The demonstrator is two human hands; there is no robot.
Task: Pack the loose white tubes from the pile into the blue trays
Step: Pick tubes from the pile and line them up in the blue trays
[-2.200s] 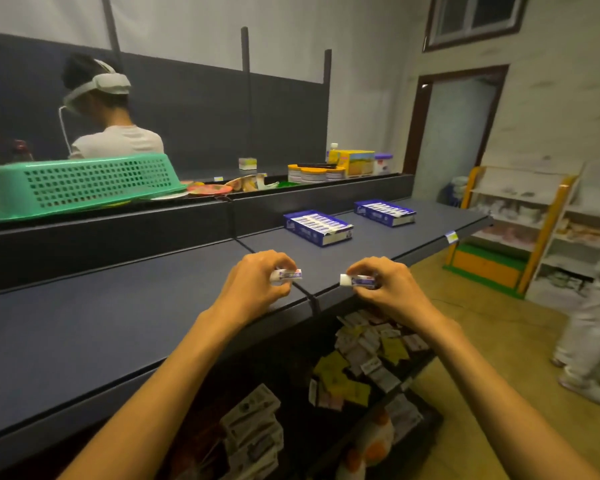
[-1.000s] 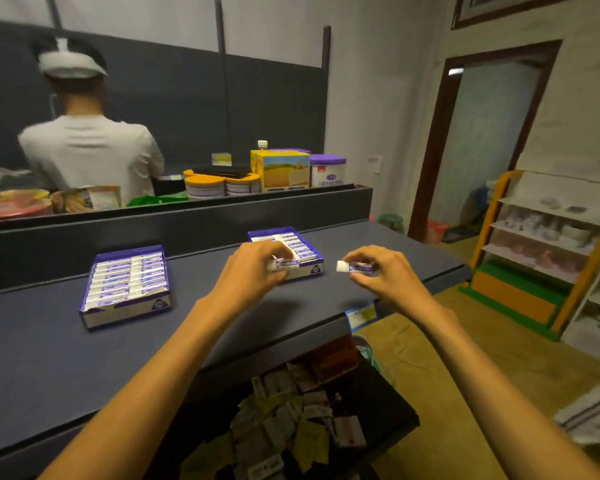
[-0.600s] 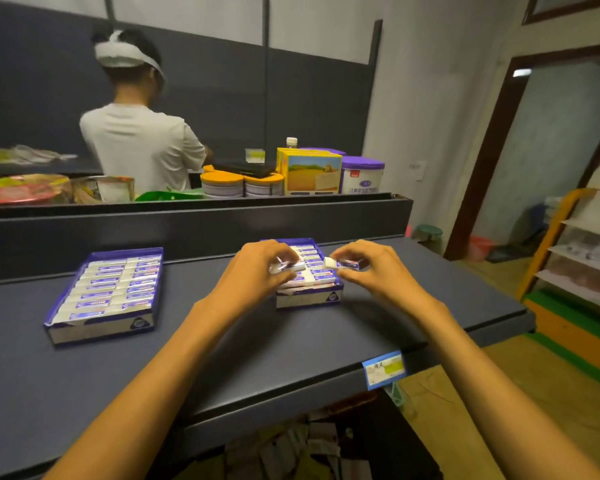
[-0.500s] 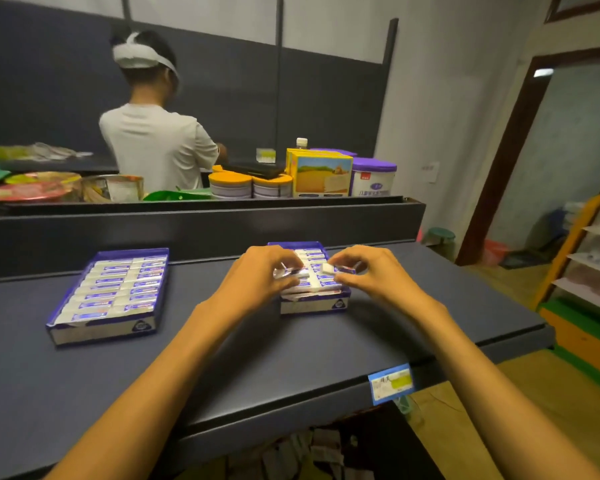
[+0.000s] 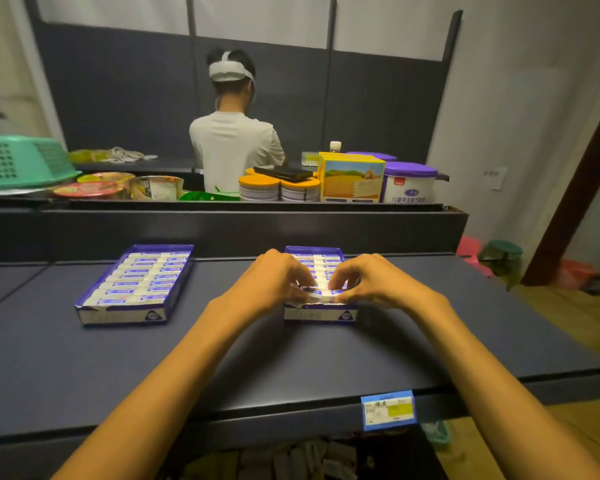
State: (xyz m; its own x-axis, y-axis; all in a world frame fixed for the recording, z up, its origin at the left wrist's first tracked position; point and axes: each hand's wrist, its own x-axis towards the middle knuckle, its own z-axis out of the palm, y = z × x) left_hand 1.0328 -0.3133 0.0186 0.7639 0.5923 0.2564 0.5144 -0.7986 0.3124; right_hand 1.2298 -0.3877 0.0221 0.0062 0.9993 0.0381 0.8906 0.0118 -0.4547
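Left hand: the left hand [image 5: 280, 279] is over the near left corner of the right blue tray [image 5: 321, 315], fingers curled down and pinching a white tube [image 5: 305, 291] at the tray's front row.
Right hand: the right hand [image 5: 369, 282] is over the near right part of the same tray, fingers curled, fingertips pinching a second white tube [image 5: 329, 295] just beside the first.
Held tubes: both lie crosswise at the near end of the tray, end to end, touching or almost touching; whether they are fully seated in the row cannot be told.
Right blue tray: it stands on the dark surface [image 5: 395, 348], directly ahead, with rows of white tubes showing behind the hands.
Left blue tray: a second blue tray [image 5: 134, 315] stands well apart to the left on the same surface, filled with two columns of white tubes.
Loose pile: scattered packets [image 5: 312, 459] lie on a lower shelf beneath the surface edge, dim and partly hidden.
Surface edge: a blue and yellow price label [image 5: 388, 409] is fixed to the front lip.
Background: a person in a white shirt [image 5: 234, 147] stands facing away beyond a raised ledge, which carries a green basket [image 5: 18, 161], orange-lidded tins [image 5: 279, 188], a yellow box [image 5: 352, 180] and a purple-lidded tin [image 5: 409, 183].
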